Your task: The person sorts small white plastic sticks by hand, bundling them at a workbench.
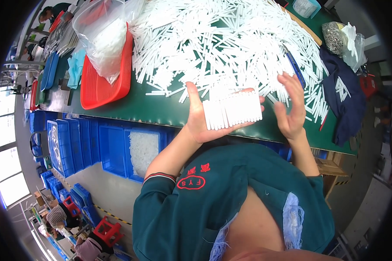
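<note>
My left hand (197, 122) is held palm up just over the table's near edge, thumb raised. Across its palm and fingers lies a neat row of white sticks (233, 109), side by side with their ends toward me. To the right of the row, my right hand (292, 111) is raised with its fingers apart and nothing in them. Beyond both hands, a wide heap of loose white sticks (222, 48) spreads over the green table (157, 106). A blue pen-like tool (295, 68) rests on the heap's right part.
A red plastic basket (125, 89) with a clear bag (106, 52) stands at the left. Dark blue cloth (345, 95) hangs over the right edge, near a bag of small pieces (333, 38). Blue bins (113, 152) sit below the table; people work at the lower left.
</note>
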Demonstrator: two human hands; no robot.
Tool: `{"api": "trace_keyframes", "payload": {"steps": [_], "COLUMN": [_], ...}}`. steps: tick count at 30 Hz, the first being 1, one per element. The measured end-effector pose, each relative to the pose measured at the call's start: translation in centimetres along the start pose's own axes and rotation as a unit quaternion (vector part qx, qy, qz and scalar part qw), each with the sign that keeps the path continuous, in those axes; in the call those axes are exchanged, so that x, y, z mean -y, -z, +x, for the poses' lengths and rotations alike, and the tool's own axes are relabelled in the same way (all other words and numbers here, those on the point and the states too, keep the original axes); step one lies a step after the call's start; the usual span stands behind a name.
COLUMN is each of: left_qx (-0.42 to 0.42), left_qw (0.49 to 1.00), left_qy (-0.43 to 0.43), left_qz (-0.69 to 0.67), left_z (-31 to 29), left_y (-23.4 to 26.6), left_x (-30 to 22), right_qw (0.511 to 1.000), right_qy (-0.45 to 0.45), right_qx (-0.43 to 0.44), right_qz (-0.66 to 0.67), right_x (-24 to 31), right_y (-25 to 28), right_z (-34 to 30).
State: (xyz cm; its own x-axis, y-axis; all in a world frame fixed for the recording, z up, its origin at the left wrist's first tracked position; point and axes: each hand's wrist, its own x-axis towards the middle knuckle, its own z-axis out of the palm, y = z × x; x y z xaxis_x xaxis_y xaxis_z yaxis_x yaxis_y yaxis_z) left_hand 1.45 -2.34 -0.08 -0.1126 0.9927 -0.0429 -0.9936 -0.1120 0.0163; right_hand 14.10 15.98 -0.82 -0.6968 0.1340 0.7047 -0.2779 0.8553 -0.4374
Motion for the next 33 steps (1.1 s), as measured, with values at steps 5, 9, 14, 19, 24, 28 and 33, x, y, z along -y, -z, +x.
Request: {"api": "trace_keyframes", "payload": {"steps": [5,9,14,19,24,28,33], "left_qx": [-0.063,-0.065,-0.054,-0.058,-0.06,-0.06,-0.043], "left_qw": [0.997,0.997,0.997,0.997,0.997,0.997,0.998], "left_qy": [0.006,0.005,-0.003,-0.024,-0.033,-0.034,-0.034], "left_qz": [0.038,0.041,0.047,0.033,0.04,0.034,-0.002], "left_z": [-0.1,-0.2,-0.3,-0.2,-0.2,-0.2,-0.1], "left_y": [-0.2,-0.2,-0.3,-0.5,-0.7,-0.9,-0.5], "left_x": [0.0,-0.1,0.0,0.0,-0.1,-0.2,-0.3], "right_qw": [0.99,0.981,0.988,0.985,0.983,0.983,0.981], "right_qy": [-0.112,-0.145,-0.117,-0.129,-0.133,-0.134,-0.137], "right_qx": [-0.086,-0.125,-0.098,-0.118,-0.124,-0.122,-0.13], "right_qz": [-0.01,0.024,-0.008,0.0,0.022,0.021,0.037], "right_x": [-2.7,-2.9,-2.9,-2.7,-2.8,-2.8,-2.6], "right_y": [-0.6,-0.6,-0.6,-0.6,-0.7,-0.7,-0.7], "right_z": [-2.3,-2.3,-2.4,-2.2,-2.3,-2.3,-2.3]}}
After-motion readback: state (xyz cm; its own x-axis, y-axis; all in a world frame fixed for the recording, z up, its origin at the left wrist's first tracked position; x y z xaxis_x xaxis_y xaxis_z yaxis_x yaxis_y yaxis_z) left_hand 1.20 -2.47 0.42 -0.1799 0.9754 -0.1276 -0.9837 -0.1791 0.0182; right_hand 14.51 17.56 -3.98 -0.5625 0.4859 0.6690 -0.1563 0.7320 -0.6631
